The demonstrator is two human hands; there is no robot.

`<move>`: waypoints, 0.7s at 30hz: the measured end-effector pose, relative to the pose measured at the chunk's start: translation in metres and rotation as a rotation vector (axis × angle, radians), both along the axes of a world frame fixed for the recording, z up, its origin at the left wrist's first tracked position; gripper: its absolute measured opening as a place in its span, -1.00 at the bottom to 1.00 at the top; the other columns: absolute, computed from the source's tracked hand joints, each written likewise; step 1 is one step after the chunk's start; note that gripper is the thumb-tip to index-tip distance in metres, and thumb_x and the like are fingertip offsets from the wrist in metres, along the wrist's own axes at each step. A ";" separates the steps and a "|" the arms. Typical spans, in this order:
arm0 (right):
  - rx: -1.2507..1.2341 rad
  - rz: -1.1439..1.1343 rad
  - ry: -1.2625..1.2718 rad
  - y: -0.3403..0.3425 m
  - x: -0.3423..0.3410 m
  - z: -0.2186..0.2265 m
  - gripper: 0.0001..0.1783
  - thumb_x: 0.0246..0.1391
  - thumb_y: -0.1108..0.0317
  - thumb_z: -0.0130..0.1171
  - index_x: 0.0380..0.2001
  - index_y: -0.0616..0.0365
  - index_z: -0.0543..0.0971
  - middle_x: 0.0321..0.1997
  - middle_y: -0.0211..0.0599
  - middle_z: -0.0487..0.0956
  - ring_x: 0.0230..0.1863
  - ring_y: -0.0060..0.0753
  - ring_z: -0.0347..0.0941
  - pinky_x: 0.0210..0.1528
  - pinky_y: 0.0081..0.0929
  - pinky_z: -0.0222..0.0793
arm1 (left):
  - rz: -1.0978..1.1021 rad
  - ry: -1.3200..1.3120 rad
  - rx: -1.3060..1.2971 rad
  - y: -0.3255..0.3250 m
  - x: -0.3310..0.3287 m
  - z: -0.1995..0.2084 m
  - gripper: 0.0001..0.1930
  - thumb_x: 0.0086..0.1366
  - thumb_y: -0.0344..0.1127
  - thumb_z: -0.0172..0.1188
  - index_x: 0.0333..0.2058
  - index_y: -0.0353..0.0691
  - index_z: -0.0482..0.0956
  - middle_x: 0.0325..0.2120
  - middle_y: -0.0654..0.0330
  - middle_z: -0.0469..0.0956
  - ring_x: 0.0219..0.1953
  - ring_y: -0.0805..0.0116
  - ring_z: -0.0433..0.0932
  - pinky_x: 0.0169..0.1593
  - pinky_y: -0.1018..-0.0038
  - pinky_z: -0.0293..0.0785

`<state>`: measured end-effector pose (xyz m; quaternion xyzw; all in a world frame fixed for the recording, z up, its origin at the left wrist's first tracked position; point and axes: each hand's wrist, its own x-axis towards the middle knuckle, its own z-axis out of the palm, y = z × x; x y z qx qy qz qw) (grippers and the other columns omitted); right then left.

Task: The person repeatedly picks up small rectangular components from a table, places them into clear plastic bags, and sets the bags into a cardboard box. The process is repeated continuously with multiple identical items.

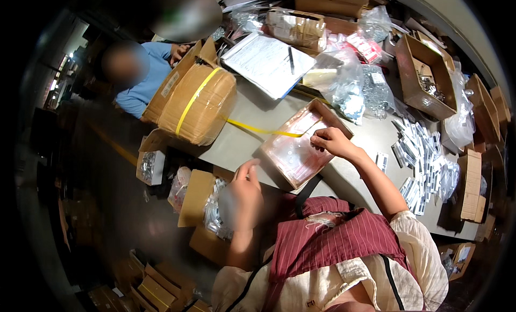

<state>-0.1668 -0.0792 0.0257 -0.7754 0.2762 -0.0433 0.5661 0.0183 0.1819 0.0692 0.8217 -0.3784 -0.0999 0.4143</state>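
A shallow cardboard box (342, 128) stands at the near edge of the grey table, with clear and pinkish plastic bags (293, 150) in it. Over its right side is my right hand (336, 142), fingers curled together in a pinch; whatever they hold, if anything, is too small to make out. My left hand (247, 191) is raised left of the box, apart from it, partly blurred, with fingers stretched out and nothing visible in them. Below that hand an open carton (196, 199) holds small plastic-wrapped parts (215, 207). A yellow strap (258, 130) runs from a large taped carton (201, 105) into the shallow box.
A clipboard with papers (263, 59) and a pen (291, 60) lie beyond. Bags of small parts (346, 91) and a deep box with metal pieces (454, 91) stand far right. White-and-grey pieces (419, 156) are piled right. A person in blue (148, 78) is at the left.
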 end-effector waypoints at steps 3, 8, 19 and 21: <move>0.368 -0.019 -0.097 0.016 -0.027 0.039 -0.72 0.29 0.26 0.17 -0.42 0.25 0.62 -0.56 -0.52 0.49 -0.49 -0.66 0.37 -0.39 -0.61 0.31 | -0.294 -0.129 -0.293 -0.039 -0.023 0.020 -0.68 0.28 -0.40 0.23 0.01 -0.29 0.60 -0.04 -0.01 0.62 0.00 0.05 0.60 0.03 0.28 0.55; 0.385 0.236 -0.092 0.023 -0.070 0.066 -0.73 0.29 0.26 0.16 -0.33 0.28 0.65 -0.46 -0.47 0.54 -0.42 -0.64 0.41 -0.33 -0.57 0.37 | -0.778 -0.399 -0.160 -0.088 -0.070 0.045 -0.56 0.10 -0.47 0.27 0.02 -0.28 0.54 -0.10 0.00 0.62 0.08 0.08 0.56 0.12 0.29 0.47; 0.535 -0.512 -0.463 0.061 -0.145 0.034 -0.77 0.20 0.41 0.30 -0.11 0.28 0.59 -0.30 -0.27 0.65 -0.28 -0.42 0.65 -0.17 -0.42 0.62 | -0.613 0.175 -0.072 -0.112 -0.127 0.005 -0.84 0.36 -0.32 0.24 -0.30 -0.30 0.52 -0.47 0.09 0.72 -0.43 0.20 0.73 -0.32 0.37 0.59; 0.480 -0.661 -0.534 0.059 -0.157 0.033 -0.83 0.21 0.41 0.29 -0.20 0.30 0.63 -0.26 -0.33 0.64 -0.26 -0.47 0.61 -0.22 -0.47 0.58 | -0.702 0.104 -0.102 -0.116 -0.128 -0.003 -0.83 0.32 -0.34 0.27 -0.24 -0.32 0.52 -0.42 0.05 0.70 -0.36 0.15 0.73 -0.30 0.35 0.60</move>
